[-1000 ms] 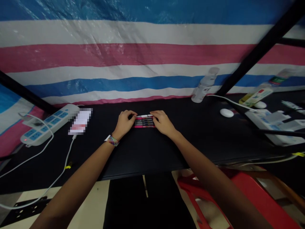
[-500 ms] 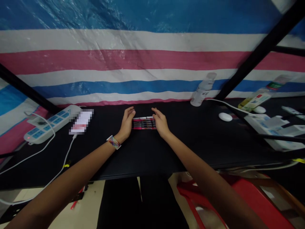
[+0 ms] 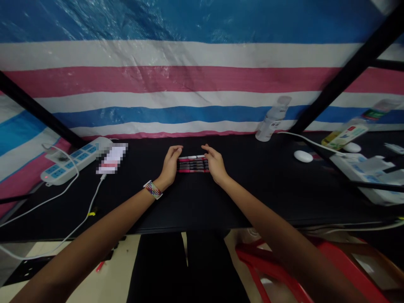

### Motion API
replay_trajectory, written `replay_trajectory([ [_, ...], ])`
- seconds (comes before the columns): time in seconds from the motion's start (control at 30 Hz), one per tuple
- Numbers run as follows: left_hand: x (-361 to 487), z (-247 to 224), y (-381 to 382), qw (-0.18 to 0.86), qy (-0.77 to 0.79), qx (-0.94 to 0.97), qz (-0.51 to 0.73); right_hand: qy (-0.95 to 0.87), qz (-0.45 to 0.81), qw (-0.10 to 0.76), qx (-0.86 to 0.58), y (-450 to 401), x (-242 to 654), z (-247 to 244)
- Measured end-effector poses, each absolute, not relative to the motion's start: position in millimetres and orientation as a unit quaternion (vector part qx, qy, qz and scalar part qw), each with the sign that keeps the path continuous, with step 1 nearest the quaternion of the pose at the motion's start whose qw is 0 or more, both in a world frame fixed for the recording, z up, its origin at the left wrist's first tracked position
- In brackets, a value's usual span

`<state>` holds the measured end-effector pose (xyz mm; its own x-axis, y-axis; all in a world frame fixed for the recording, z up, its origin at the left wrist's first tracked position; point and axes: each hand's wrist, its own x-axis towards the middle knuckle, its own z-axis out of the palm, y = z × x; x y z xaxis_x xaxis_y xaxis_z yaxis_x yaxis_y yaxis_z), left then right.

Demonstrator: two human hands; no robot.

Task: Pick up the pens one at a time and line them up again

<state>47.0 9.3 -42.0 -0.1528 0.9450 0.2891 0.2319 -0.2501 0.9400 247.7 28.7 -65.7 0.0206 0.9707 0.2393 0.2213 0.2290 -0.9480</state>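
Note:
Several pens (image 3: 192, 164) lie side by side in a row on the black table (image 3: 189, 206), pointing left and right, with a white one at the far side and pink and dark ones nearer. My left hand (image 3: 169, 166), with a colourful band at the wrist, is pressed against their left ends. Against their right ends is my right hand (image 3: 216, 165). Both hands are curved round the bundle and hide the pen tips.
On the left are a power strip (image 3: 74, 160), a phone (image 3: 112, 158) and white cables. A bottle (image 3: 274, 118), a white oval object (image 3: 303, 156), a tilted bottle (image 3: 351, 131) and another power strip (image 3: 375, 174) are on the right. Below is a red stool (image 3: 334, 256).
The view has shifted slightly, so things at the sides appear a little further right. Both hands stay at the ends of the pens, which look more evenly lined up.

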Motion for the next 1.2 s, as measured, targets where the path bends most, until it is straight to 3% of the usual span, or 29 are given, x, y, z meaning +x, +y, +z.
replay_trajectory([
  [0.47, 50.9, -33.9, -5.0, 0.315, 0.525, 0.568, 0.55, -0.644, 0.332, 0.481, -0.494, 4.2, 247.1, -48.6],
  [0.87, 51.0, -33.8, -10.5, 0.253, 0.51, 0.628, 0.53, -0.857, 0.121, 0.381, -0.324, -38.4, 276.8, -28.5],
  [1.2, 45.1, -28.1, 2.2, 0.206, 0.499, 0.677, 0.5, -0.886, 0.079, 0.353, -0.291, -46.5, 294.1, -27.6],
])
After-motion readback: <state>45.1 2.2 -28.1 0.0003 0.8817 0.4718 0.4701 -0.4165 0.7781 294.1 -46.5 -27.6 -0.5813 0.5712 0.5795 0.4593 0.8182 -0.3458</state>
